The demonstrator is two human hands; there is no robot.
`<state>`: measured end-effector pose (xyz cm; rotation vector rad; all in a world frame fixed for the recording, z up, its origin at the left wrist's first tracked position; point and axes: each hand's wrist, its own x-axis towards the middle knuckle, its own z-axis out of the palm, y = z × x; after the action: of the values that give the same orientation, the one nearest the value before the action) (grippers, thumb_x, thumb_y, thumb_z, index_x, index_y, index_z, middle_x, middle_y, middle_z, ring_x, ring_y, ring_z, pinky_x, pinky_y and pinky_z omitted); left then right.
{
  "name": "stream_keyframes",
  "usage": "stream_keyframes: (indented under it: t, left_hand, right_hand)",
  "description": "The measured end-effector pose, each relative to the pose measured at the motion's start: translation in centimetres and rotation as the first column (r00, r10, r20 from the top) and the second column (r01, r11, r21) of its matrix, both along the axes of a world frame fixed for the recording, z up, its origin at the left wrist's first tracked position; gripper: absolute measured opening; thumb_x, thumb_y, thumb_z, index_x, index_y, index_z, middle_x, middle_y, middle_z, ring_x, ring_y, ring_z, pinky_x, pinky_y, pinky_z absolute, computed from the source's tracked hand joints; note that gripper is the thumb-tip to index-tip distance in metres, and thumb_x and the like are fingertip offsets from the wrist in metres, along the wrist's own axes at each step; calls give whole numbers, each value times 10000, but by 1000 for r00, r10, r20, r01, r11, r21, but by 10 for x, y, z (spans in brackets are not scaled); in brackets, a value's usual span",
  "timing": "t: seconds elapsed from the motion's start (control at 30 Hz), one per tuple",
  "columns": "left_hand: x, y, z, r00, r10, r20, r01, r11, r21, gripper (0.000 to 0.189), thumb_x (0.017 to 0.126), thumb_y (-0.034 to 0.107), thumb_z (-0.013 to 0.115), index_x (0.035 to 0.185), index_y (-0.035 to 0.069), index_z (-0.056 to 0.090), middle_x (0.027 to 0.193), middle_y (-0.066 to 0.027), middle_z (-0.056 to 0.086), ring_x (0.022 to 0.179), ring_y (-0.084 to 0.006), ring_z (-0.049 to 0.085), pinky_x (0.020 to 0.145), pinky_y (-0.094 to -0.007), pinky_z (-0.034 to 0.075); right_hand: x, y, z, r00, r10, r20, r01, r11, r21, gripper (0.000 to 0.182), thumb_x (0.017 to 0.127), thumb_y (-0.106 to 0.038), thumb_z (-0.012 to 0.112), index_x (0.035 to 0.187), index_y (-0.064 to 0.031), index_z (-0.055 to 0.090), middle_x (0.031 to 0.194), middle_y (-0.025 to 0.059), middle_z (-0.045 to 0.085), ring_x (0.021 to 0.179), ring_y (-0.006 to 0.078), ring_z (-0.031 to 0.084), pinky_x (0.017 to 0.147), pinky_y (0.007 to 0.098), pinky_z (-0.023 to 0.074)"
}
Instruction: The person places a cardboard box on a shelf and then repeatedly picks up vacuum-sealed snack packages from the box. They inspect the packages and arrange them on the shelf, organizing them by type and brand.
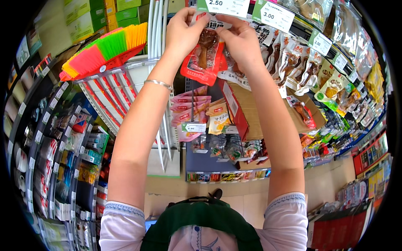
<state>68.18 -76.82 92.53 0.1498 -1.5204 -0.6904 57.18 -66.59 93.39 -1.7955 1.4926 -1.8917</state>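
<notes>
Both arms reach up to a hanging display of packaged meat snacks. My left hand pinches the upper left of a red plastic pouch with a brown drumstick-like piece showing through its clear window. At the pouch's upper right, my right hand also has its fingers on it. A green and white price tag stands just above the pouch's top edge. Whether the pouch hangs on a hook there is hidden by the hands and the tag. More white meat pouches hang right of my right hand.
Below the hands is an open cardboard box with one red snack pouch at its right. Pink snack bags hang left of it. A broom head with multicoloured bristles and white poles stand at the left. Stocked shelves line the left side.
</notes>
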Motion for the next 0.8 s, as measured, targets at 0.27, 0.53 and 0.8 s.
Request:
stream_keyframes:
  t: [0.27,0.53,0.8]
  left_hand:
    - [-3,28,-37,947,317,-57,-322,924,-207,632,698,147,728,1220,8,401,1096,-131,501,915,-213,527,779,-322,440]
    - [56,106,-89,993,119,-20,-121,975,-186,493,762,64,648,1187,0,406,1169,-137,465,1093,-230,458,914,-361,362]
    - [23,221,-148,800,-443,405,520,848,-101,175,706,26,682,856,18,590,760,-91,604,690,-238,581,615,-319,449]
  right_hand:
    - [-1,54,-39,830,-177,-528,34,962,-270,435,730,-143,637,1123,6,525,1173,237,474,1095,419,462,929,410,395]
    - [-114,199,-96,796,-445,-411,534,835,130,181,805,-104,611,939,13,643,822,149,645,732,287,621,706,345,497]
    - [-280,220,-130,385,-542,-747,916,320,241,436,712,-328,667,979,0,561,927,214,622,888,373,583,803,423,462]
